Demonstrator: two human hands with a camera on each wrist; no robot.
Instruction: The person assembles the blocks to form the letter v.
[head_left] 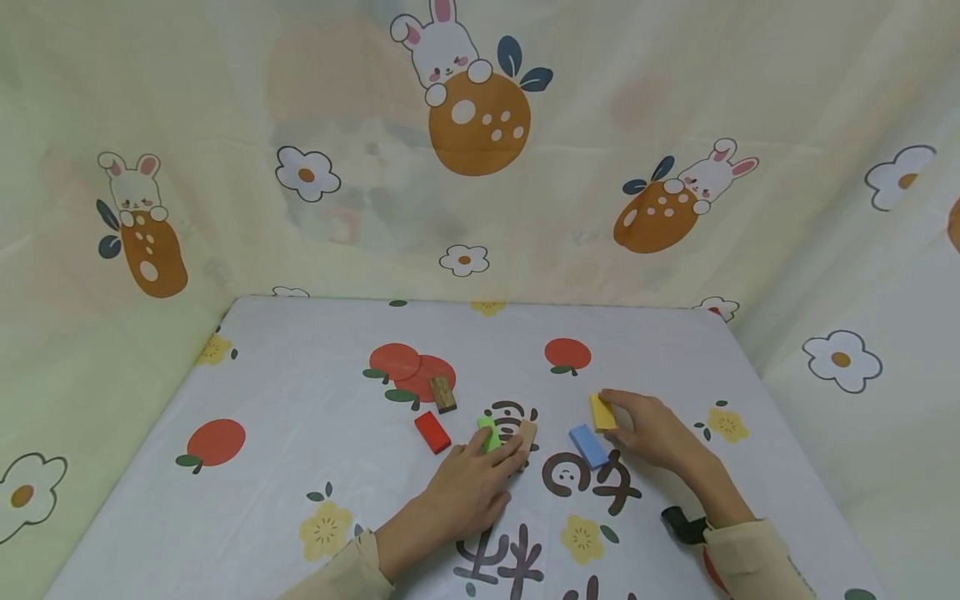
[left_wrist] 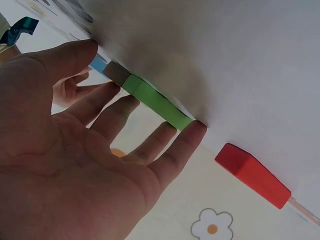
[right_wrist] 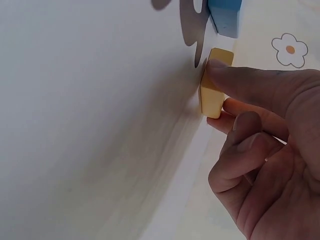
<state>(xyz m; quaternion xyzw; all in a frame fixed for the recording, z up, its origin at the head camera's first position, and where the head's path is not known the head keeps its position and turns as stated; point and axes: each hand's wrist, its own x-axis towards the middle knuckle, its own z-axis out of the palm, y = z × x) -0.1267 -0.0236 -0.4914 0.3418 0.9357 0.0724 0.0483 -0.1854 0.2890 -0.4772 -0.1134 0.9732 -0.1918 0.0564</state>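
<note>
My left hand (head_left: 467, 487) reaches over the table with fingers spread, its fingertips at a green block (head_left: 489, 434) and a tan block (head_left: 527, 432). In the left wrist view the green block (left_wrist: 156, 101) stands end to end with a brownish block (left_wrist: 117, 73), and the thumb is apart from both. My right hand (head_left: 660, 431) pinches a yellow block (head_left: 602, 412) between thumb and finger; the other fingers curl in, as the right wrist view shows of the yellow block (right_wrist: 214, 95). A blue block (head_left: 588, 447) lies just left of the yellow one.
Left of the left hand lie a red block (head_left: 432, 432) and a dark wood-patterned block (head_left: 442, 394). A black object (head_left: 682, 527) shows beside the right wrist. A printed white cloth (head_left: 270, 383) covers the table, and patterned curtains (head_left: 360, 225) hang behind it and at both sides.
</note>
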